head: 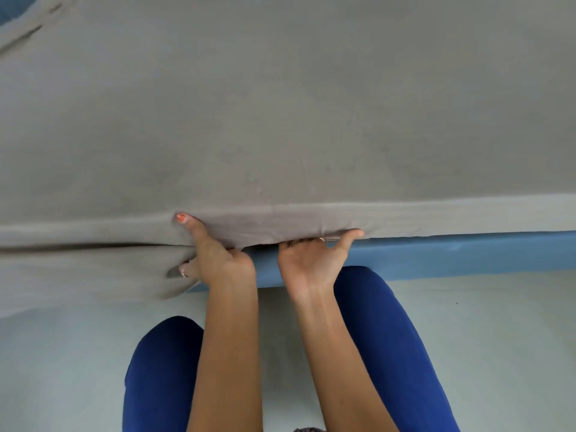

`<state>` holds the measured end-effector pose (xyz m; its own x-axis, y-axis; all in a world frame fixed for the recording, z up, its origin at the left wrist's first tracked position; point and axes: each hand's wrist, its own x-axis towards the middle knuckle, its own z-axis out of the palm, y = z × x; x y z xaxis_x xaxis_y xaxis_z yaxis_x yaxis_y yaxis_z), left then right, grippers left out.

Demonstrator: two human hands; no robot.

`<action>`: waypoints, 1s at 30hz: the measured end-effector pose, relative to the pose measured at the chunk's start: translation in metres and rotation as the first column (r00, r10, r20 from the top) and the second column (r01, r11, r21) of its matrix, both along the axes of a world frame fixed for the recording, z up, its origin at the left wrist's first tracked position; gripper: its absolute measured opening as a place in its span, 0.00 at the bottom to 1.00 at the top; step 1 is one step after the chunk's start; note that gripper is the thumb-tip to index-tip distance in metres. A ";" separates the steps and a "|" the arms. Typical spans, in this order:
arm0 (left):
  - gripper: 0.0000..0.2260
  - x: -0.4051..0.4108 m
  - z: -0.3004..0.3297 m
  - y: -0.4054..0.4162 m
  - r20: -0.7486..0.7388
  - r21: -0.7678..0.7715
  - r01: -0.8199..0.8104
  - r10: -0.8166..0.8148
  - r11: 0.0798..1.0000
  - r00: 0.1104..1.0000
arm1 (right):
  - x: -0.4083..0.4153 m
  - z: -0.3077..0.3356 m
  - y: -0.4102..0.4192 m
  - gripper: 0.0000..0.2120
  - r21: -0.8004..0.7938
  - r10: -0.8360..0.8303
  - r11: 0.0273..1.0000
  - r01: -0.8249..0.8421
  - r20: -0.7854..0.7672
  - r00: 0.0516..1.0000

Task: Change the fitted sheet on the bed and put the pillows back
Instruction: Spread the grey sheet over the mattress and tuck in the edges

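Your grey fitted sheet point(280, 104) fills the upper two thirds of the frame, spread over the blue mattress point(467, 257); its hem runs along the mattress edge across mid-frame. Right of centre, the hem sits high on the side face and a blue band of mattress stays exposed out to the right edge. Left of centre, the sheet hangs lower in loose folds and covers the side down toward the pale floor point(498, 338) at lower left. Your left hand point(215, 254) grasps the sheet at the hem, centre-left: thumb with an orange-painted nail pressed up on the fabric, other fingers wrapped into a bunched fold below, a ring visible on one finger. Your right hand point(311, 263) is just beside it, palm toward the camera, fingers hooked up under the hem and hidden by cloth, thumb stretched out to the right along the sheet's lower edge, so it is gripping the hem too. The hands are near each other, not touching. A patch of blue shows at the upper left corner where the sheet wrinkles. Your legs in dark blue leggings point(389, 338) occupy bottom centre, against the bed side. No brand, label or readable text anywhere. No pillows in view.
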<state>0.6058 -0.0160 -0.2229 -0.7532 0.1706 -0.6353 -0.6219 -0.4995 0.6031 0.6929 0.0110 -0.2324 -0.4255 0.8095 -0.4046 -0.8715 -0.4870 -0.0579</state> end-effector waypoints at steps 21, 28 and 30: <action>0.36 -0.079 -0.004 -0.023 -0.059 0.315 0.192 -0.182 0.929 0.981 | -0.001 -0.016 -0.079 0.11 0.069 0.345 0.795 -0.602 0.765 0.543; 0.41 -0.098 0.005 -0.056 -0.033 0.087 0.500 -0.499 0.862 0.866 | -0.076 -0.023 -0.073 0.12 0.149 0.397 0.845 -0.513 0.468 0.790; 0.41 -0.110 0.007 -0.074 -0.022 -0.172 0.581 -0.593 0.795 0.805 | -0.080 -0.028 -0.072 0.07 0.142 0.386 0.863 -0.485 0.435 0.814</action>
<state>0.4959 -0.0905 -0.2158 -0.5831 0.5021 -0.6386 -0.7188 0.0474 0.6936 0.6131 -0.0610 -0.2606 -0.6095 0.6663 -0.4295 -0.4542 -0.7376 -0.4997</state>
